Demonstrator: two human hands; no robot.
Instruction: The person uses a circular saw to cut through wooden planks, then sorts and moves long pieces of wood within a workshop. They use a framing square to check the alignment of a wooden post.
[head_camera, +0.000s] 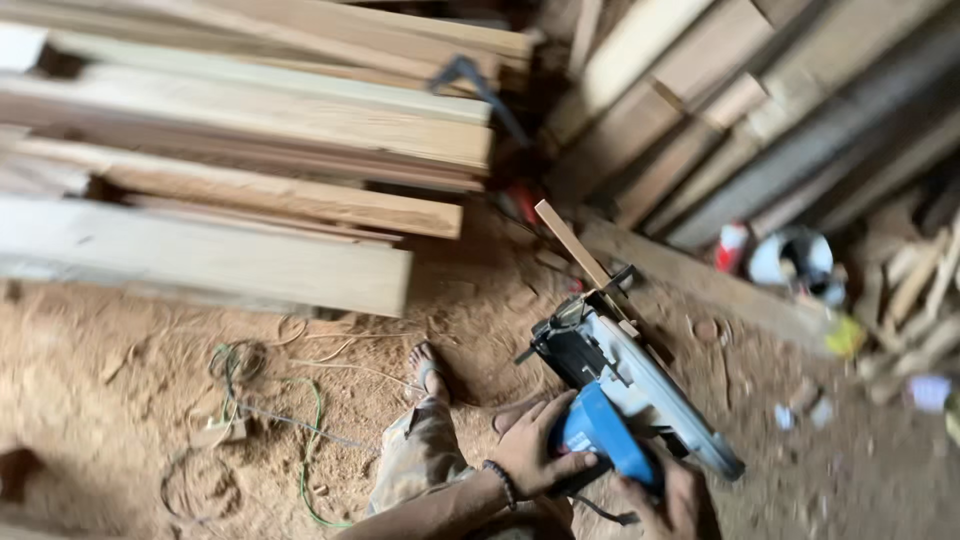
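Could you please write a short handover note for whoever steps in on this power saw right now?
Left hand: fingers wrapped on the blue motor housing of the power saw.
Right hand: at the saw's rear, low in frame; grip partly hidden.
Saw is held above the sawdust floor, with a thin wood strip at its front end.
Stacked planks lie to the left, a green cord on the floor.
No cut is visible on the strip.
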